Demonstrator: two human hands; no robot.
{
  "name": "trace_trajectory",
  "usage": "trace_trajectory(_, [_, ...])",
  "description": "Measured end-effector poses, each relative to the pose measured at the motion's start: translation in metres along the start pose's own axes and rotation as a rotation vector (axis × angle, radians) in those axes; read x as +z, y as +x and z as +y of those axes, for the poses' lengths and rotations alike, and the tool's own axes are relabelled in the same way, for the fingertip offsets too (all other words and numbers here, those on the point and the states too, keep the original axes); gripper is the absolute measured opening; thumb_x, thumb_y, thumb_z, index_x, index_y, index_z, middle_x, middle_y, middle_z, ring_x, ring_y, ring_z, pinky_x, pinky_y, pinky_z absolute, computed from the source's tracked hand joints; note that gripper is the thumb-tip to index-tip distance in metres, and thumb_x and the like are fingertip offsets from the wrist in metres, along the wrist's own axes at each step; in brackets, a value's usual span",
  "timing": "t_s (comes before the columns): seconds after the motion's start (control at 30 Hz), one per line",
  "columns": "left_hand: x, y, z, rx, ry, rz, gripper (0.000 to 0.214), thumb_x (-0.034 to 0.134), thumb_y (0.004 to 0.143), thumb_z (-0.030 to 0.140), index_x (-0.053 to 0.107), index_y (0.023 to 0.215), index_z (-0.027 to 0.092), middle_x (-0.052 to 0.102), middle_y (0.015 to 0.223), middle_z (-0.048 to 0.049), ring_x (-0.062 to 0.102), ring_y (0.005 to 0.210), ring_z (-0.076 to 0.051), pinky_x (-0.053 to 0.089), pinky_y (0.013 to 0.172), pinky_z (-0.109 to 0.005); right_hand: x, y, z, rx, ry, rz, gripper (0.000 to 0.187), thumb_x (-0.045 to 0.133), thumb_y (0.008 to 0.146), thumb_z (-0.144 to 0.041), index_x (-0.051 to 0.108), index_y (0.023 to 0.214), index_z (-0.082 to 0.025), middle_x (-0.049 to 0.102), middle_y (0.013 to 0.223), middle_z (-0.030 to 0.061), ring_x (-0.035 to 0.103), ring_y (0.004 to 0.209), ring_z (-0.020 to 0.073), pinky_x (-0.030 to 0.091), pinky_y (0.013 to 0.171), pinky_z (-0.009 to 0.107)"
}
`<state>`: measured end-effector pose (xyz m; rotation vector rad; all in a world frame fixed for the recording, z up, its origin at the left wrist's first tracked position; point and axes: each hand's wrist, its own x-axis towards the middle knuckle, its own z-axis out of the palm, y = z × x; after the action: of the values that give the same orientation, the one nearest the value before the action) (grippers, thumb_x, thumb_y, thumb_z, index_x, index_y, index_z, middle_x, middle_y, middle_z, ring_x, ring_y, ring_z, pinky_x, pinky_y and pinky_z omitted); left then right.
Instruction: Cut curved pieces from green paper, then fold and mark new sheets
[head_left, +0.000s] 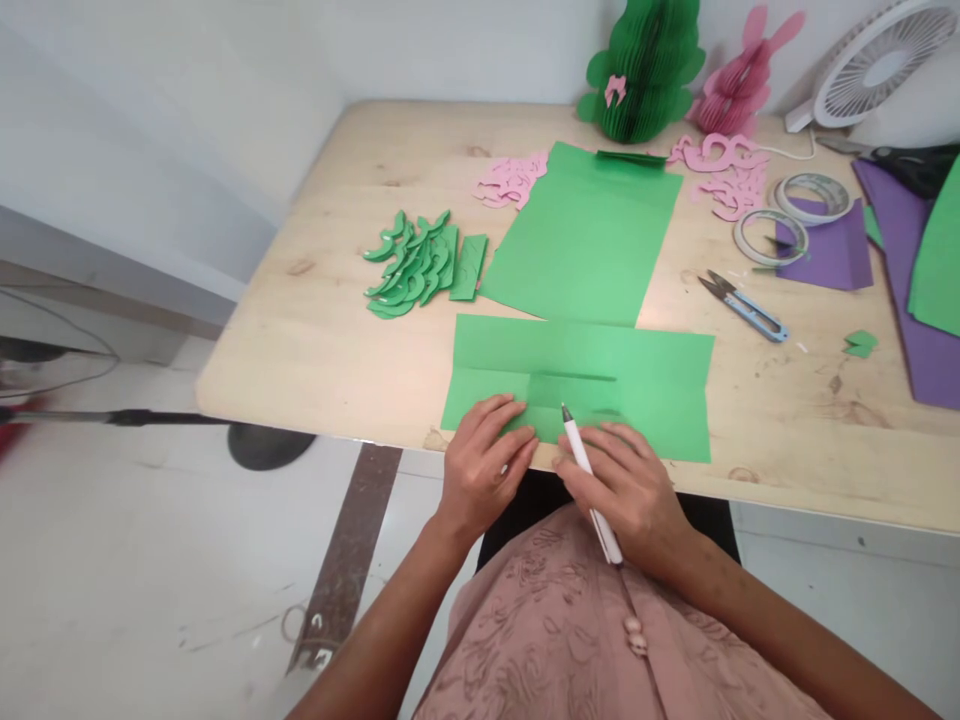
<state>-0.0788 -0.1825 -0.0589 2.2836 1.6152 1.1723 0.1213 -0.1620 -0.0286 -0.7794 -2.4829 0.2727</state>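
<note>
A creased strip of green paper (660,390) lies along the table's front edge. On it, near the middle, rests a smaller green rectangle (555,390). My left hand (484,460) lies with fingers stretched over the lower left part of the paper, touching the small piece's side. A white pen (592,480) with a dark tip is held in my right hand (622,485), its tip pointing up and away from me over the small rectangle. The right fingers also rest on the paper's lower edge. Behind the strip is a larger green sheet (589,240).
Left are stacked green cutouts (412,265) and pink cutouts (514,180). Blue thread snips (746,305), tape rolls (771,237) and purple paper (832,250) lie right. At the back stand a green honeycomb figure (645,75), a pink rabbit figure (739,75) and a white fan (881,65).
</note>
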Motion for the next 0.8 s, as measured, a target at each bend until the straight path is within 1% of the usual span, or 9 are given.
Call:
trace_trajectory(0.07, [0.0,0.0,0.0,0.003,-0.004,0.003,0.016,0.063,0.079,0.009,0.061,0.092,0.017,0.065,0.109,-0.0106,0.057,0.113,-0.025,0.051,0.093,-0.046,0.002,-0.001,-0.001,-0.01,0.008,-0.041,0.024,0.049,0.088,-0.007,0.064,0.107,-0.013,0.069,0.109,0.013,0.057,0.111,0.0238,0.042,0.096,0.044])
trace_trajectory(0.17, [0.0,0.0,0.0,-0.001,-0.007,0.007,0.016,0.063,0.078,0.009,0.061,0.092,0.017,0.065,0.109,-0.0111,0.058,0.112,-0.026,0.051,0.093,-0.046,0.0,-0.005,0.002,0.018,0.007,-0.064,0.023,0.05,0.088,-0.008,0.064,0.106,-0.012,0.068,0.109,0.0143,0.056,0.112,0.0244,0.044,0.095,0.044])
trace_trajectory(0.43, [0.001,0.0,0.001,-0.013,-0.016,0.013,0.014,0.062,0.08,0.01,0.061,0.091,0.018,0.065,0.108,-0.0102,0.059,0.111,-0.026,0.052,0.092,-0.046,-0.015,-0.013,0.021,0.1,-0.042,-0.026,0.024,0.05,0.088,-0.009,0.062,0.108,-0.014,0.067,0.111,0.0152,0.056,0.112,0.0261,0.047,0.091,0.045])
trace_trajectory(0.57, [0.001,0.0,0.001,-0.004,-0.005,0.017,0.013,0.061,0.08,0.01,0.061,0.091,0.018,0.066,0.108,-0.0101,0.058,0.112,-0.026,0.052,0.092,-0.047,-0.016,-0.013,0.026,0.095,-0.086,-0.008,0.025,0.05,0.088,-0.009,0.061,0.109,-0.015,0.066,0.113,0.0146,0.056,0.111,0.0268,0.047,0.089,0.045])
trace_trajectory(0.8, [0.0,0.001,0.002,-0.007,-0.007,0.024,0.014,0.061,0.08,0.009,0.06,0.091,0.018,0.065,0.107,-0.0101,0.058,0.111,-0.025,0.052,0.091,-0.046,-0.013,-0.014,0.027,0.096,-0.139,0.024,0.025,0.052,0.086,-0.008,0.062,0.108,-0.014,0.066,0.113,0.0146,0.057,0.109,0.0277,0.047,0.088,0.045])
